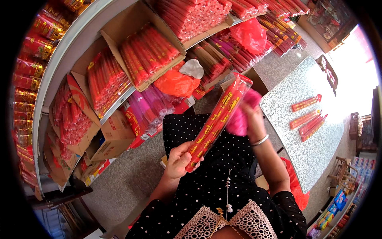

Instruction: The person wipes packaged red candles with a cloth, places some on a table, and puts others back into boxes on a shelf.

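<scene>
- One long, clear-wrapped red packet (219,118) is showing gold lettering (211,126)
- closed left hand (177,160) is gripping its lower end
- blurred right hand (254,122) is clutching a pink cloth (238,122)

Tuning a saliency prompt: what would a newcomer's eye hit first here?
Likely the long red packet with gold markings, slanting across the centre, its lower end in the left hand, beside a bright pink cloth in the right hand. Next, the red bundles packed in an open cardboard box at upper left. Then the shorter red packets on the pale speckled table at right.
</scene>
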`<action>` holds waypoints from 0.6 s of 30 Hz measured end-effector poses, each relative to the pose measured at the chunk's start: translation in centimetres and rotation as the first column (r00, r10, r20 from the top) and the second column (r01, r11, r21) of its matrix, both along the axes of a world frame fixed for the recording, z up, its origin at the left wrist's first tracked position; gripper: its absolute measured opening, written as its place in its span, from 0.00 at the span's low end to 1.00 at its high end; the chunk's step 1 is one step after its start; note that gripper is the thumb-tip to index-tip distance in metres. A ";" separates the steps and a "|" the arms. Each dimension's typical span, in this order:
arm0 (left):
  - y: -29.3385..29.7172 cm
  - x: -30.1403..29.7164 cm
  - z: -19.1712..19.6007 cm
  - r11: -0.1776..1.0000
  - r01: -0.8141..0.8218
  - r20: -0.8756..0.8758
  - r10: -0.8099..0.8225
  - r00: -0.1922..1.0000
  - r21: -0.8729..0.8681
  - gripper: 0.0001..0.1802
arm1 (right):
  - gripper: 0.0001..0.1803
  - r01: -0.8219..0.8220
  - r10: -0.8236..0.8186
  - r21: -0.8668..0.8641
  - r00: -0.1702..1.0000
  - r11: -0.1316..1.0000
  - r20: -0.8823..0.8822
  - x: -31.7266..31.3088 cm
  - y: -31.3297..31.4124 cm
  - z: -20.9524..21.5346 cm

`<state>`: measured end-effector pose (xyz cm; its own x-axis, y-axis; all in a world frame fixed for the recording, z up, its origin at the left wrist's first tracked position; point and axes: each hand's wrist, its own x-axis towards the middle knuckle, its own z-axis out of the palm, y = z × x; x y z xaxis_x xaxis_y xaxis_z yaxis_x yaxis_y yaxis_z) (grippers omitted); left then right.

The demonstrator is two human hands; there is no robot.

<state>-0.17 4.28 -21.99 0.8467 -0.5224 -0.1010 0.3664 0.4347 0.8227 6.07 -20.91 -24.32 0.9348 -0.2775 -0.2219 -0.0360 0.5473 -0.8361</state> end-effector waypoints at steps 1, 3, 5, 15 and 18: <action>0.0 0.2 0.1 1.000 0.008 0.009 -0.008 1.000 0.006 0.32 | 0.11 -0.103 0.105 0.082 0.994 0.991 -0.027 -0.9 1.4 -1.1; -0.3 0.5 0.4 1.000 -0.001 0.016 0.001 1.000 0.015 0.28 | 0.13 -0.245 0.267 0.230 0.961 0.942 -0.071 -2.6 4.1 -2.3; -0.4 0.6 0.4 0.998 -0.004 0.000 0.004 1.000 0.059 0.24 | 0.15 -0.319 0.360 0.366 0.932 0.874 -0.048 -3.9 6.3 -1.6; 0.5 0.9 0.1 0.951 0.022 -0.043 -0.009 0.999 0.310 0.13 | 0.20 -0.281 0.354 0.508 0.934 0.814 -0.052 -3.4 5.3 -1.7; 1.2 0.9 -0.6 0.939 0.052 -0.055 -0.036 0.998 0.339 0.16 | 0.21 -0.148 0.201 0.575 0.979 0.805 -0.030 -2.4 2.4 -0.5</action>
<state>0.69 5.45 -22.55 0.8135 -0.4864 -0.3187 0.4208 0.1143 0.8999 3.63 -18.53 -24.80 0.9251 0.0888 -0.3693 -0.2331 0.9003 -0.3675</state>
